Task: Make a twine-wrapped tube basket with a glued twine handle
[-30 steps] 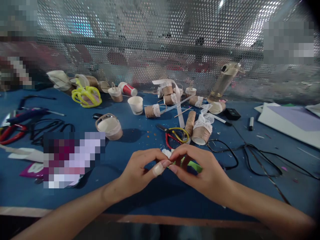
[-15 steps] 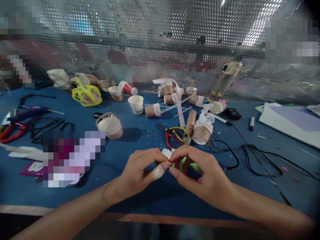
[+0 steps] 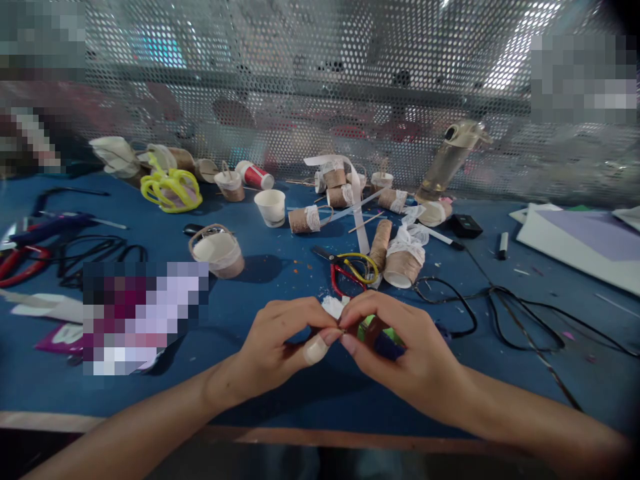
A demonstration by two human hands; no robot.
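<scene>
My left hand (image 3: pixel 283 340) and my right hand (image 3: pixel 405 343) meet fingertip to fingertip low in the middle of the view. Each pinches thumb against forefinger on something small and brownish between them, too tiny to make out. The left thumb wears a pale bandage. Just past the fingertips lies a bit of white lace (image 3: pixel 332 306). Behind my right fingers, a green and dark blue thing (image 3: pixel 387 341) is partly hidden. Pliers with red and yellow handles (image 3: pixel 350 267) lie beyond the hands, beside a twine-wrapped cup with white lace (image 3: pixel 406 260).
A handled paper cup (image 3: pixel 219 252) stands left, with a plain white cup (image 3: pixel 271 208) farther back. Several wrapped cups line the metal mesh (image 3: pixel 280 100). A blue glue gun (image 3: pixel 55 227) lies left; black cable (image 3: pixel 480 313) loops right. Paper sheets (image 3: pixel 575 253) lie far right.
Both hands stay close together with the fingertips shifting only slightly. The whole view has drifted a little; the things on the table have not moved.
</scene>
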